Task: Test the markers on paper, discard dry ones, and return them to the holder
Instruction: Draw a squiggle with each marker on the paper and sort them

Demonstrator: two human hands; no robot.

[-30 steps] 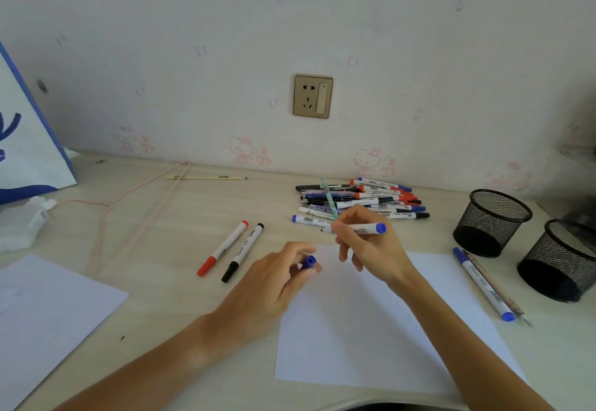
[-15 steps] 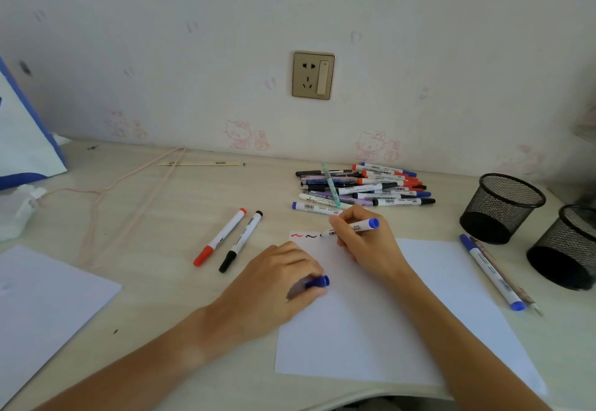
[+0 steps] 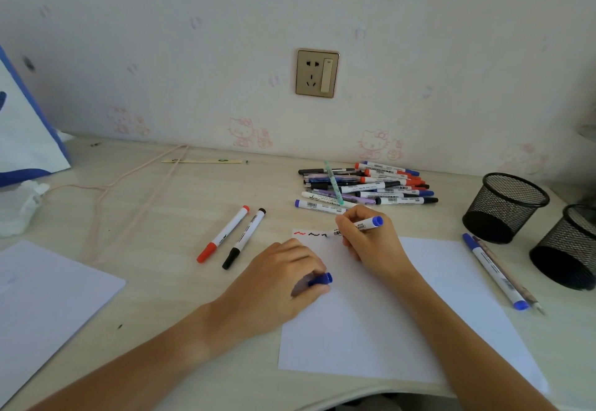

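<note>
My right hand (image 3: 371, 243) grips an uncapped blue marker (image 3: 367, 224), its tip down on the top edge of the white paper (image 3: 403, 314) beside a red and a black squiggle (image 3: 309, 233). My left hand (image 3: 280, 285) rests on the paper's left side and pinches the blue cap (image 3: 321, 280). A pile of markers (image 3: 367, 186) lies behind the paper. A red marker (image 3: 223, 234) and a black marker (image 3: 244, 238) lie capped to the left. Two black mesh holders (image 3: 503, 207) (image 3: 567, 249) stand at the right.
A blue marker (image 3: 495, 270) and a pencil lie between the paper and the holders. Another white sheet (image 3: 42, 301) lies at the front left. A blue and white bag (image 3: 25, 130), a crumpled tissue (image 3: 19, 207) and a pink cord (image 3: 129, 191) occupy the left. A wall socket (image 3: 317, 72) faces me.
My right hand lowered the uncapped marker from above the pile to the paper's top edge. My left hand, with the cap, came down onto the paper.
</note>
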